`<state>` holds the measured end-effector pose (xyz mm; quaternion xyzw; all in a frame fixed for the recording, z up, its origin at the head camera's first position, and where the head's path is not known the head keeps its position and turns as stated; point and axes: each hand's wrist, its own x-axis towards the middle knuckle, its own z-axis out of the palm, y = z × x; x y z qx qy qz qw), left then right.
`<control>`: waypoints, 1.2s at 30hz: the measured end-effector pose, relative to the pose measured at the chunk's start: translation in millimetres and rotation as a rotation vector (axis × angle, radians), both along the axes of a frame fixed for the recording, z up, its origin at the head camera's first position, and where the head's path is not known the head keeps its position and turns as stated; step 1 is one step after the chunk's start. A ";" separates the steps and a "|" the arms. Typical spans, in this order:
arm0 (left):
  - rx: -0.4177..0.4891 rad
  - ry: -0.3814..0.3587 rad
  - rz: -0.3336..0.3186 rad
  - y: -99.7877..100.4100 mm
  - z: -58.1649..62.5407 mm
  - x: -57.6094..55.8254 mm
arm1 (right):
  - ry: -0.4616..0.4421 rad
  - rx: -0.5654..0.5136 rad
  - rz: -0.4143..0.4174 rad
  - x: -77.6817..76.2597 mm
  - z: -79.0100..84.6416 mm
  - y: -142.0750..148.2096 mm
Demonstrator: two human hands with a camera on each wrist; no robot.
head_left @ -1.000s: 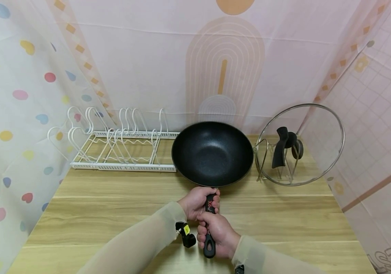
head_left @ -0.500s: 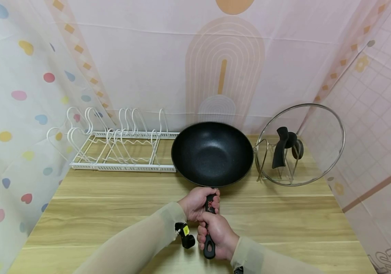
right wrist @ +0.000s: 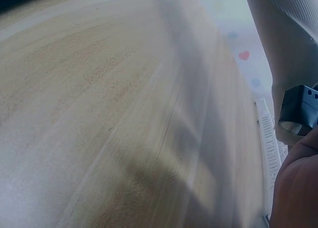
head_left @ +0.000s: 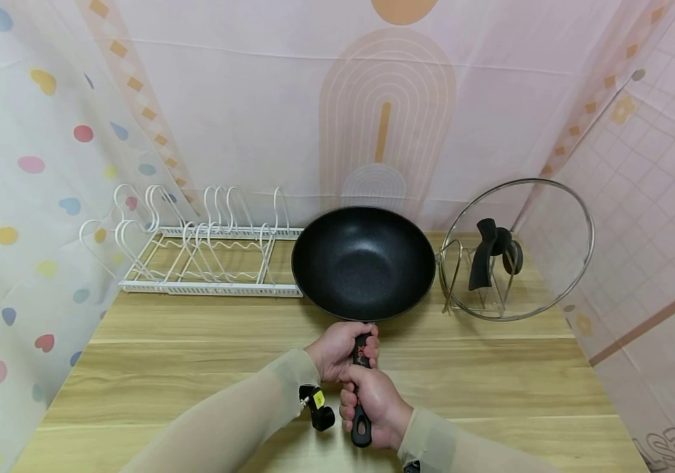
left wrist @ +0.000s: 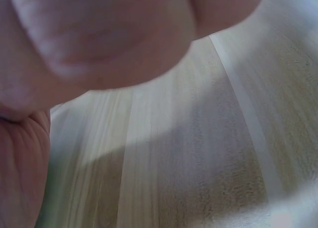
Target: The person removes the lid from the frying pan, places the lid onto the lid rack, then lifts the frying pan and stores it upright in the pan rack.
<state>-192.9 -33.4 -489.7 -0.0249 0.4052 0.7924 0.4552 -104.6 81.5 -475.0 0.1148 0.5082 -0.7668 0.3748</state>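
Note:
A black wok (head_left: 364, 263) faces upward in the middle of the head view, its handle (head_left: 361, 426) pointing toward the person. My left hand (head_left: 340, 349) grips the handle close to the pan. Just behind it, my right hand (head_left: 375, 404) wraps the same handle, thumb lying up against the left hand, and the looped handle end sticks out below. In the left wrist view, curled fingers (left wrist: 109, 39) fill the top above the wooden table. The right wrist view shows mostly table, with part of a hand (right wrist: 298, 188) at the lower right.
A white wire rack (head_left: 213, 288) stands left of the wok, its end close to the wok's rim. At the right, a glass lid (head_left: 590, 243) with a black handle leans upright in a small wire stand (head_left: 452, 282). Patterned curtains (head_left: 255, 118) enclose the wooden table (head_left: 195, 335).
The wok has shifted very slightly up and to the left in the head view. Both hands keep their grip on the handle.

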 end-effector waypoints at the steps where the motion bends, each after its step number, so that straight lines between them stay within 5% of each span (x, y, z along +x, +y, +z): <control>1: 0.001 -0.003 0.002 -0.3 0.6 0.1 | 0.002 -0.001 0.002 0.0 0.5 -0.2; 36: 0.000 0.011 -0.025 -9.9 22.6 5.9 | 0.005 0.006 0.015 5.7 16.6 -5.8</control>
